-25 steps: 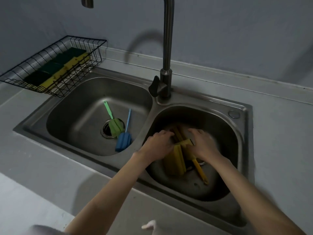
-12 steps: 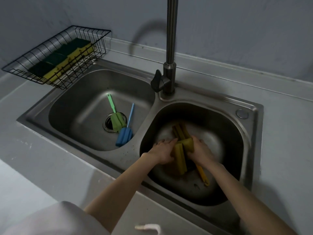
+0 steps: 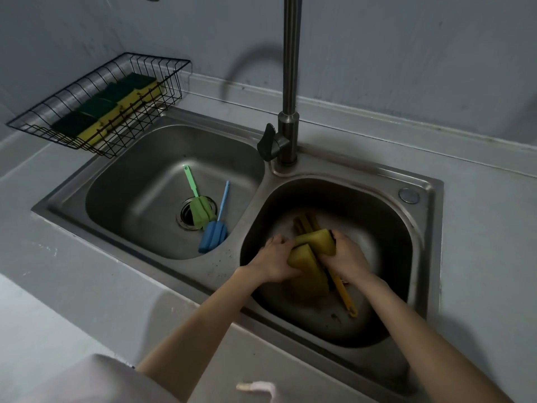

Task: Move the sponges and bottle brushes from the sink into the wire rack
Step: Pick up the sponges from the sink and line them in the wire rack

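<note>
Both my hands are down in the right basin of the steel double sink (image 3: pixel 421 184). My left hand (image 3: pixel 274 261) grips one yellow sponge (image 3: pixel 302 261). My right hand (image 3: pixel 347 258) grips another yellow sponge (image 3: pixel 318 241), which lies across the top of the first. Under them a yellow bottle brush (image 3: pixel 341 293) lies on the basin floor, its head hidden. A further sponge (image 3: pixel 303 222) shows behind my hands. In the left basin a green bottle brush (image 3: pixel 197 206) and a blue bottle brush (image 3: pixel 215 231) lie by the drain. The black wire rack (image 3: pixel 43 107) at the back left holds several green-and-yellow sponges (image 3: pixel 116 109).
A tall steel faucet (image 3: pixel 289 82) with a dark lever rises between the two basins at the back. Grey countertop (image 3: pixel 87 286) surrounds the sink, and a grey wall stands behind. A pale garment edge shows at the bottom left.
Both hands have closed on the two yellow sponges and drawn them up and together in the right basin. The brushes in the left basin have not moved.
</note>
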`<state>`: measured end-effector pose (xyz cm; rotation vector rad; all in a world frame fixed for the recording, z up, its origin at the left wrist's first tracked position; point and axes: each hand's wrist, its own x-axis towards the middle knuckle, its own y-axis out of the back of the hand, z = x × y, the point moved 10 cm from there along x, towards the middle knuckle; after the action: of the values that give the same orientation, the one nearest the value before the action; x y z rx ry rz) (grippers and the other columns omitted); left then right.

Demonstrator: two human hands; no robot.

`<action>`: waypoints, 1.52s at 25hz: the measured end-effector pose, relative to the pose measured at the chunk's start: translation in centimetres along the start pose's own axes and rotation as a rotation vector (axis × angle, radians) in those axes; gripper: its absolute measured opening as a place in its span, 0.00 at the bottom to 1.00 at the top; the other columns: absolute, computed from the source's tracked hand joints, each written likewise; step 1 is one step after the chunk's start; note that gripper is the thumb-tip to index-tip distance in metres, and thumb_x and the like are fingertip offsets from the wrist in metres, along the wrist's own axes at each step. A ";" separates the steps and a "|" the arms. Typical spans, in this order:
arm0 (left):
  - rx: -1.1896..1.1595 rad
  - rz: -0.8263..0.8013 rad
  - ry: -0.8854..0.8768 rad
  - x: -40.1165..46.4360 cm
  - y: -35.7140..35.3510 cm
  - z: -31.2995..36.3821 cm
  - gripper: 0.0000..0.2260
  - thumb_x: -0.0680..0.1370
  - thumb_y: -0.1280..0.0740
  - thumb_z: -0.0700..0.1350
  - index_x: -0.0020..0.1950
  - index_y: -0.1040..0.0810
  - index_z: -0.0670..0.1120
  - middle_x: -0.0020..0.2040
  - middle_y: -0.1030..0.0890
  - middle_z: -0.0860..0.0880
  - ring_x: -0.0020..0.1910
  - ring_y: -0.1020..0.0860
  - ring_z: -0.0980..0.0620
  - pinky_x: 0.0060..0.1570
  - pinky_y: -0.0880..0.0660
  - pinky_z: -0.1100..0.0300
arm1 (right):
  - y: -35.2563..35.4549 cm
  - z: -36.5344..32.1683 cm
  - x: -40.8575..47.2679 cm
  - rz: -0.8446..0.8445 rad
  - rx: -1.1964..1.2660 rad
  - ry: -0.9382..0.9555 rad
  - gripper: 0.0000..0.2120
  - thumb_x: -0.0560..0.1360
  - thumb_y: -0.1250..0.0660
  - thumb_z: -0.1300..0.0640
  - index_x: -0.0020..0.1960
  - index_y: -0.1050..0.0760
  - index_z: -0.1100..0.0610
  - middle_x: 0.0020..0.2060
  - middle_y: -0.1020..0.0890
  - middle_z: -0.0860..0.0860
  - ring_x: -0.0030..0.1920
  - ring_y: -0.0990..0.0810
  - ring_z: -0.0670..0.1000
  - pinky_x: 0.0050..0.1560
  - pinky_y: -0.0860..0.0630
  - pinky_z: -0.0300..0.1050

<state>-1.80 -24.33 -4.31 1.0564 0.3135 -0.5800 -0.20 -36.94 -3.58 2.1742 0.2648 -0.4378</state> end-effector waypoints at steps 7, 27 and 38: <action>-0.157 0.207 -0.133 -4.2 6.7 1.4 0.29 0.72 0.32 0.49 0.70 0.41 0.47 0.66 0.31 0.44 0.62 0.30 0.47 0.56 0.34 0.60 | 5.4 -5.6 -3.0 0.171 0.104 0.112 0.31 0.72 0.32 0.54 0.71 0.41 0.59 0.66 0.28 0.59 0.65 0.29 0.59 0.63 0.30 0.52; -0.199 0.620 -0.096 -17.1 24.2 -18.3 0.28 0.73 0.33 0.46 0.70 0.40 0.47 0.65 0.30 0.44 0.56 0.31 0.52 0.53 0.35 0.62 | 0.0 -29.8 -3.7 0.318 0.249 0.382 0.30 0.73 0.32 0.59 0.71 0.40 0.58 0.67 0.29 0.56 0.67 0.31 0.55 0.63 0.34 0.44; -0.264 0.756 -0.036 -17.8 33.8 -29.0 0.27 0.73 0.33 0.48 0.69 0.39 0.46 0.65 0.29 0.44 0.54 0.31 0.51 0.53 0.34 0.60 | -2.5 -41.4 1.9 0.324 0.170 0.465 0.27 0.73 0.32 0.60 0.69 0.37 0.60 0.61 0.23 0.58 0.54 0.25 0.52 0.49 0.32 0.39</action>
<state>4.48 18.79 15.61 0.8243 -0.0543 0.1216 9.60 -2.12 16.72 2.4118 0.1238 0.2415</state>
